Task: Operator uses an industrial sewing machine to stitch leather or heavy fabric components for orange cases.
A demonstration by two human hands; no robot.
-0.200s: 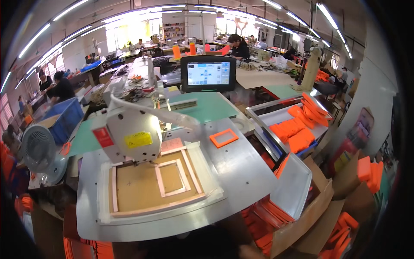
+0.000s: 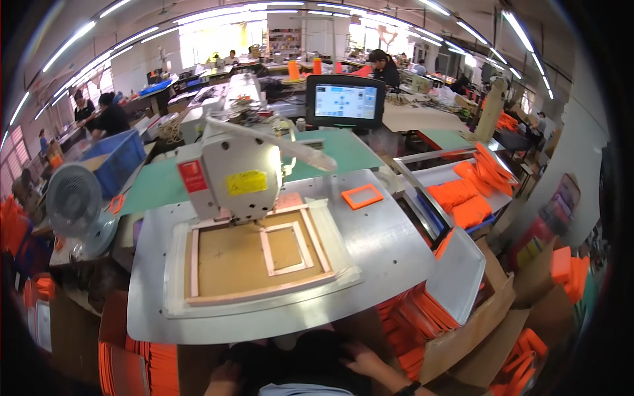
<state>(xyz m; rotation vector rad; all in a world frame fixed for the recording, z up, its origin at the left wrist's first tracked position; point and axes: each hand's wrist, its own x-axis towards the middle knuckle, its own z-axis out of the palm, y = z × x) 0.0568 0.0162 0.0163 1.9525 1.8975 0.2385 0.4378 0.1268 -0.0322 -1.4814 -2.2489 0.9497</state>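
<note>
My left hand (image 2: 224,376) rests low on the dark clothing over my lap at the lower edge, its fingers loosely laid out. My right hand (image 2: 360,358) lies on my other thigh with fingers apart. Neither holds anything. Above them is a metal machine table (image 2: 376,264) carrying a tan template (image 2: 231,254) with pale strips round its border and a smaller inner frame (image 2: 285,267). The white sewing machine head (image 2: 238,171) stands over its far side. A small orange frame (image 2: 362,196) lies to the right.
Cardboard boxes (image 2: 502,350) with orange-edged pieces flank me. Stacked orange pieces (image 2: 472,208) fill a bin at right. A fan (image 2: 74,201) and blue crate (image 2: 119,158) stand left, a screen (image 2: 343,99) behind. Several people (image 2: 112,119) work at farther tables.
The view has shifted, so the machine and table now appear higher and further right. Both my hands now show on my lap at the lower edge.
</note>
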